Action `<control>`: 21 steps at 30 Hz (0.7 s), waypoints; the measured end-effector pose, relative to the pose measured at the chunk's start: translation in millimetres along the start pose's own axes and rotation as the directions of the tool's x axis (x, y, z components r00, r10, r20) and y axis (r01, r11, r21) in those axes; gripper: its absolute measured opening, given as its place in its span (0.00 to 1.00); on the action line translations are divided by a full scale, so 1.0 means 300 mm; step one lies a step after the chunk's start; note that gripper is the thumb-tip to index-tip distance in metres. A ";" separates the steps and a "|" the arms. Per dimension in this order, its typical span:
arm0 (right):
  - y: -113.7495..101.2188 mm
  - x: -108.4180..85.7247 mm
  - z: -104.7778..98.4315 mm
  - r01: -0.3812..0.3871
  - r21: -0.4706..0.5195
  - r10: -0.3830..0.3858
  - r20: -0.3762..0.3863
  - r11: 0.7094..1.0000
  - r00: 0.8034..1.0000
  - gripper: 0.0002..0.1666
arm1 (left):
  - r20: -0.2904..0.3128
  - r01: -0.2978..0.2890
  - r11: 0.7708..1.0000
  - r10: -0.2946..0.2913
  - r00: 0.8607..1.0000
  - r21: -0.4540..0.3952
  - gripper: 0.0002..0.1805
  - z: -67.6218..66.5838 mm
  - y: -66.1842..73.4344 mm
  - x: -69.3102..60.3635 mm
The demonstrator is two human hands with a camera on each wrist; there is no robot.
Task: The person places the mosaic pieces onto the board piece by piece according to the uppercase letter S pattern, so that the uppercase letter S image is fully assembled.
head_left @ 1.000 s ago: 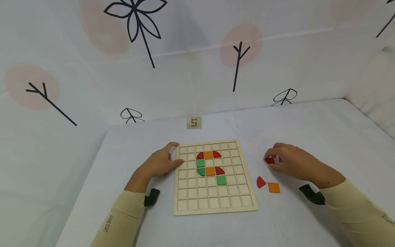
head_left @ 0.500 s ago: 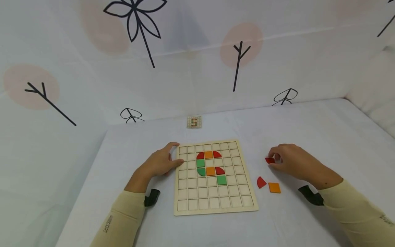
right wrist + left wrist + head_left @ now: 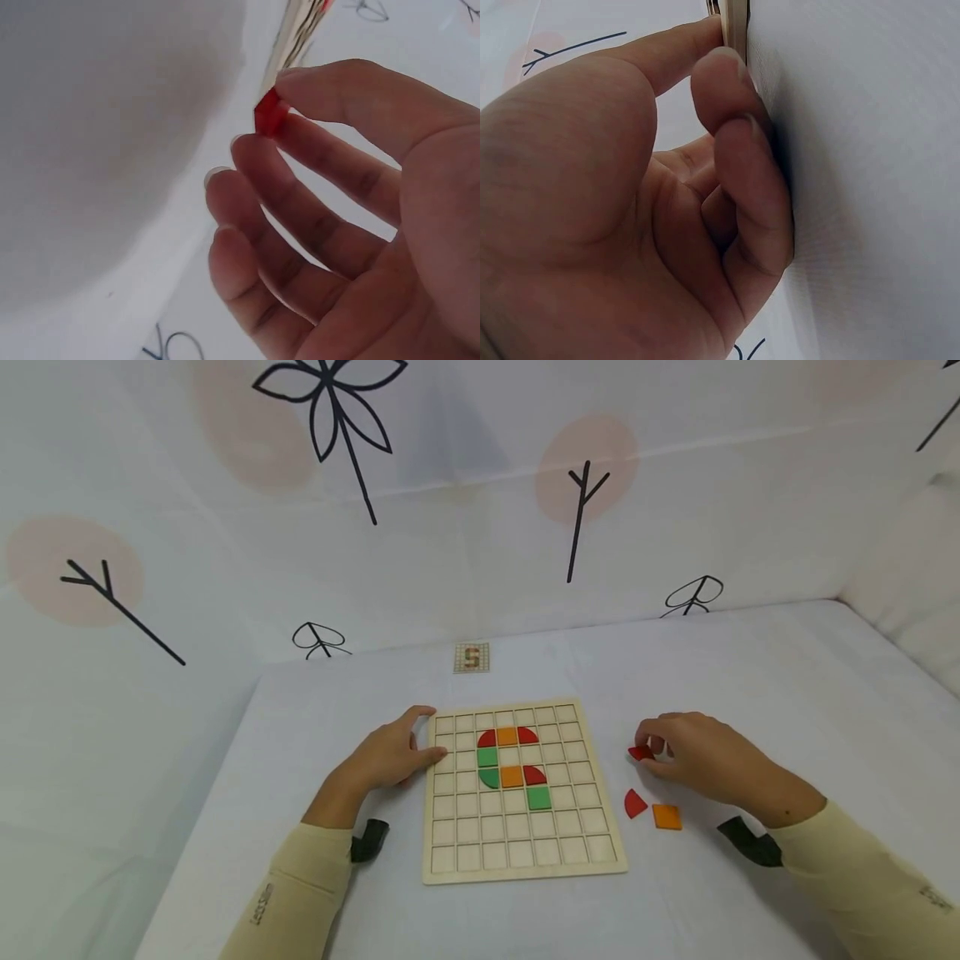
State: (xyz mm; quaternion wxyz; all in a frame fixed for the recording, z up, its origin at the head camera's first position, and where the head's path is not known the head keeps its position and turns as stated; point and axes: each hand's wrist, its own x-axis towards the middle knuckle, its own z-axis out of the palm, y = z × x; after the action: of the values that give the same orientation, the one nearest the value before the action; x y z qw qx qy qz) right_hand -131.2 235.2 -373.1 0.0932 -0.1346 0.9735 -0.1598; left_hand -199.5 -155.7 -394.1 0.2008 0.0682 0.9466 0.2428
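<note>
A pale wooden grid board [image 3: 491,831] lies on the white cloth, with red, orange and green tiles set in several of its cells. At its left edge my left hand [image 3: 390,753] holds the board, thumb over the rim and index finger by the far corner. The left wrist view shows the other fingers of the left hand [image 3: 667,195] curled against the cloth beside the board edge [image 3: 736,30]. Right of the board, my right hand [image 3: 693,752] pinches a red quarter-round tile [image 3: 640,752]. In the right wrist view this red tile [image 3: 268,114] sits between thumb and fingertips.
A red quarter-round tile [image 3: 635,803] and an orange square tile [image 3: 667,817] lie on the cloth right of the board. Behind the board is a small card [image 3: 472,657] printed with an S-shaped pattern. A printed cloth wall [image 3: 465,527] rises at the back.
My right hand has shifted slightly left, toward the board, with the red tile, which has turned in the fingers. The left hand and board look unmoved.
</note>
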 end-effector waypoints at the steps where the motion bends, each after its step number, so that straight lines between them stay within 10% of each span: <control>1: -0.014 -0.001 -0.001 0.012 -0.001 -0.012 -0.001 1.000 1.000 0.08 | -0.001 -0.002 1.000 0.002 1.000 0.000 0.40 0.000 0.000 0.000; 14: -0.190 0.003 0.044 0.239 -0.072 -0.242 -0.034 0.968 0.970 0.11 | -0.002 0.001 1.000 -0.001 1.000 -0.001 0.40 0.005 -0.006 0.001; 21: -0.251 0.009 0.086 0.386 -0.101 -0.393 -0.055 0.917 0.918 0.11 | -0.001 0.004 1.000 -0.004 1.000 0.000 0.40 0.002 -0.005 0.004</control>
State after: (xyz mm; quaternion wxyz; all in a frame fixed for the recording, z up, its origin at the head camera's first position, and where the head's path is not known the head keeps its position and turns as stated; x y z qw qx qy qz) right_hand -110.4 158.2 -372.2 0.0171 -0.3236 0.9361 -0.1369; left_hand -200.4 -156.5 -395.8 0.2005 0.0662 0.9469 0.2426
